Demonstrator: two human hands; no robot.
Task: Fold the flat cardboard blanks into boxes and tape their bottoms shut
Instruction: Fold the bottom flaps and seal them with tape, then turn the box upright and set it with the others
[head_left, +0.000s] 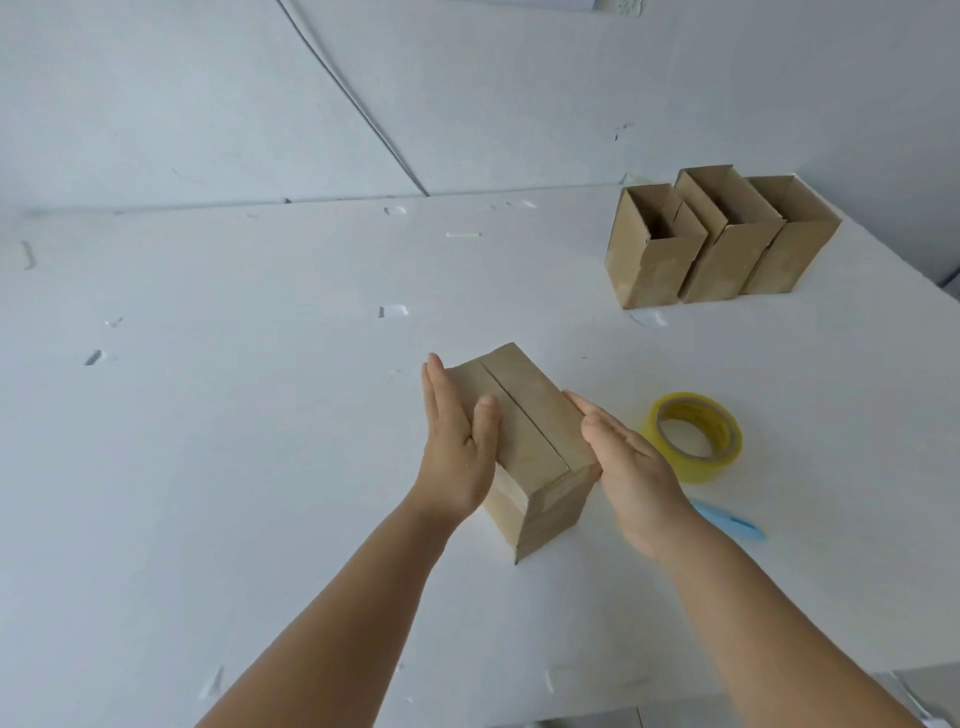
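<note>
Box (524, 441) stands upside down mid-table (260, 415), flaps closed, seam up. My left hand (457, 447) and right hand (631, 467) press flat against its opposite sides — fingers straight, not curled. Tape roll (693, 436) just right; three finished boxes (717, 239) far right.

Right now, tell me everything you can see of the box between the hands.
The box is plain brown cardboard, standing upright on the white table with its closed flaps facing up. Two flaps meet along a centre seam; clear tape seems to wrap over the near edge. The left hand presses flat on its left side, thumb on top; the right hand presses flat against its right side.
</note>
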